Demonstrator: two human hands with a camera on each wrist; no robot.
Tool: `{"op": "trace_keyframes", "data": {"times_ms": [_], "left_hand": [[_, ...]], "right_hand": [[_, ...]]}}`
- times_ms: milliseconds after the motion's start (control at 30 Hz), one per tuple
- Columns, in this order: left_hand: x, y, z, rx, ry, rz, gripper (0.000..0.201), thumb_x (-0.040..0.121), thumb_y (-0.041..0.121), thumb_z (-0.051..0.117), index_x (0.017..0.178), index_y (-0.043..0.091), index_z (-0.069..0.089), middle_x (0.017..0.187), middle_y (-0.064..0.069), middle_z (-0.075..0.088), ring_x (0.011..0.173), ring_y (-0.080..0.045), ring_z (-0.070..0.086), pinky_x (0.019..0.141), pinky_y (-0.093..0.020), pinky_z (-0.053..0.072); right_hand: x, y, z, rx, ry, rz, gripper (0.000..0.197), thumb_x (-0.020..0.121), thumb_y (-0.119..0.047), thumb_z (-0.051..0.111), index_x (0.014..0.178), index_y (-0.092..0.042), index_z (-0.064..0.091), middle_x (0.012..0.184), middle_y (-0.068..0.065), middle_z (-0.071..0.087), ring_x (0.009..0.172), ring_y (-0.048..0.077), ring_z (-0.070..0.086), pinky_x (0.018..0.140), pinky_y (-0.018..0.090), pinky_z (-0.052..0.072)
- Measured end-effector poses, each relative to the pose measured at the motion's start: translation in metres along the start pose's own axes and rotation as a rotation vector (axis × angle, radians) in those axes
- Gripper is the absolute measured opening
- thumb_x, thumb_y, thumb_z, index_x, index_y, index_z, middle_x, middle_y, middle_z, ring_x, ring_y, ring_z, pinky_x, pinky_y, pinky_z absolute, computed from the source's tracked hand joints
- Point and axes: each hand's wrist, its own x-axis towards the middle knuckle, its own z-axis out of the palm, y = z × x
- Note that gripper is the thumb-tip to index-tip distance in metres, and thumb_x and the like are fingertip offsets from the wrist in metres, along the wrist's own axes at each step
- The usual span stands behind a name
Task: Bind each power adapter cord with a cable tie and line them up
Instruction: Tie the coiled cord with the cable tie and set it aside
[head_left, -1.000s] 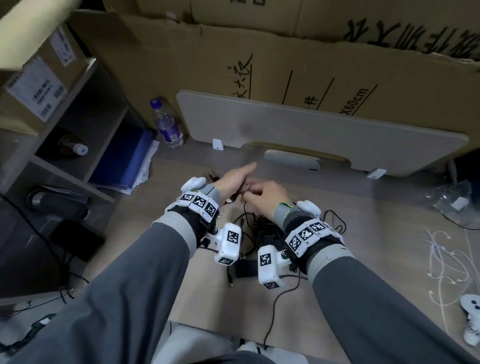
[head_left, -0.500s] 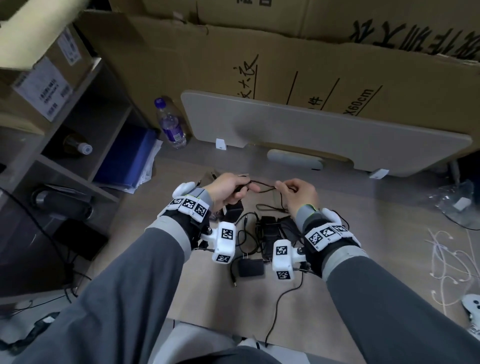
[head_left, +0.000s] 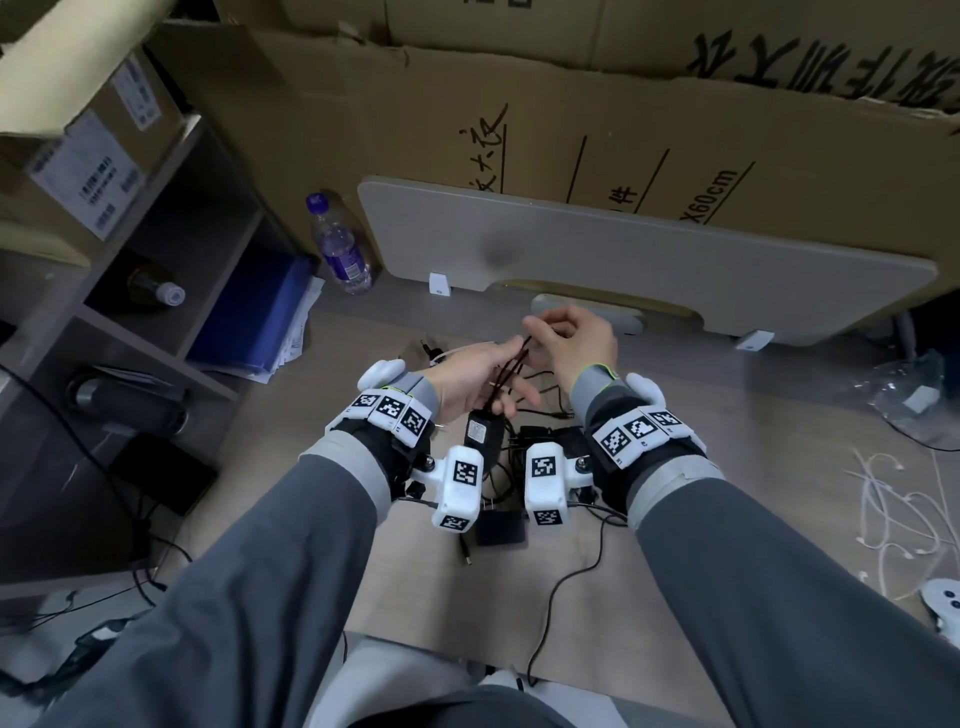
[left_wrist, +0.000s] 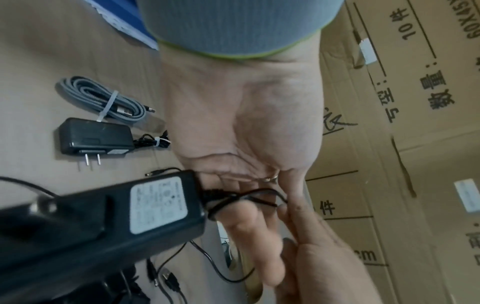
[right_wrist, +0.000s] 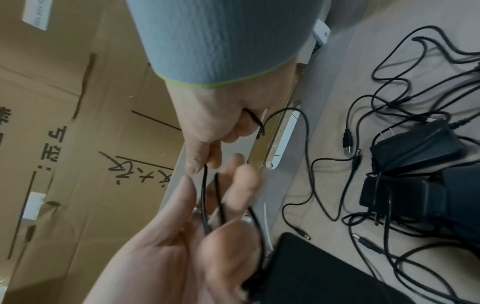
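Observation:
My left hand (head_left: 467, 382) is raised palm-up over the desk. Folds of a thin black cord (head_left: 511, 364) lie across its fingers, and the thumb pins them (right_wrist: 205, 201). The cord's black power adapter (head_left: 482, 431) hangs just under that hand (left_wrist: 103, 222). My right hand (head_left: 576, 338) sits just beyond the left fingertips and pinches the cord between thumb and forefinger (right_wrist: 215, 119). A tangle of loose black adapters (head_left: 545, 441) and cords lies below my wrists. One black adapter (left_wrist: 93, 135) on the desk has its cord bound with a white tie.
A grey cable bundle (left_wrist: 103, 96) with a white tie lies beside the bound adapter. White cable ties (head_left: 893, 514) are scattered at the right. A water bottle (head_left: 340, 247), a white board (head_left: 623, 260) and cardboard stand behind; a shelf unit (head_left: 156, 208) is at the left.
Half a second ago my hands were apart with the cord stretched between them. The right hand has come back to the left fingertips, laying another fold of cord over the left hand.

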Motion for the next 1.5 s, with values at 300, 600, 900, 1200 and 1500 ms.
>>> {"op": "trace_keyframes", "data": {"times_ms": [300, 600, 900, 1200, 1500], "left_hand": [[0.001, 0.005, -0.017, -0.347, 0.080, 0.185, 0.051, 0.102, 0.035, 0.036, 0.126, -0.007, 0.054, 0.052, -0.003, 0.057, 0.032, -0.009, 0.022, 0.037, -0.021, 0.016], [0.018, 0.001, -0.009, -0.167, 0.281, -0.123, 0.102, 0.066, 0.094, 0.036, 0.108, 0.005, 0.065, 0.097, -0.011, 0.071, 0.078, -0.025, 0.070, 0.069, -0.035, 0.052], [0.005, 0.000, 0.002, 0.252, 0.106, -0.047, 0.097, 0.078, 0.088, 0.015, 0.094, 0.007, 0.065, 0.054, -0.002, 0.044, 0.043, -0.015, 0.028, 0.041, -0.022, 0.019], [-0.007, -0.009, -0.006, 0.231, 0.095, 0.094, 0.039, 0.106, 0.035, 0.034, 0.088, 0.011, 0.060, 0.043, 0.006, 0.030, 0.037, -0.008, 0.018, 0.037, -0.016, 0.013], [-0.005, -0.014, -0.015, 0.136, 0.227, 0.105, 0.039, 0.105, 0.028, 0.039, 0.073, 0.009, 0.050, 0.041, 0.007, 0.027, 0.032, -0.005, 0.019, 0.032, -0.014, 0.014]], "right_hand": [[-0.019, 0.043, -0.002, -0.065, -0.233, 0.085, 0.018, 0.099, -0.020, 0.055, 0.099, -0.014, 0.072, 0.056, -0.011, 0.054, 0.051, 0.006, 0.044, 0.054, 0.018, 0.038], [-0.031, -0.011, 0.009, -0.644, -0.590, -0.016, 0.018, 0.082, -0.031, 0.061, 0.077, -0.020, 0.075, 0.080, 0.003, 0.072, 0.075, 0.021, 0.062, 0.072, 0.030, 0.050], [-0.018, -0.014, 0.000, 0.172, -0.236, 0.181, 0.023, 0.085, -0.012, 0.056, 0.062, -0.012, 0.060, 0.051, 0.007, 0.053, 0.047, 0.020, 0.047, 0.056, 0.026, 0.042], [-0.031, 0.010, 0.005, 0.317, -0.244, 0.237, 0.013, 0.084, -0.005, 0.061, 0.072, -0.009, 0.066, 0.048, 0.001, 0.050, 0.044, 0.009, 0.033, 0.047, 0.025, 0.023], [-0.029, 0.006, 0.011, 0.285, -0.265, 0.218, 0.021, 0.094, -0.014, 0.058, 0.074, -0.008, 0.062, 0.048, -0.001, 0.043, 0.039, 0.007, 0.031, 0.042, 0.018, 0.023]]}}
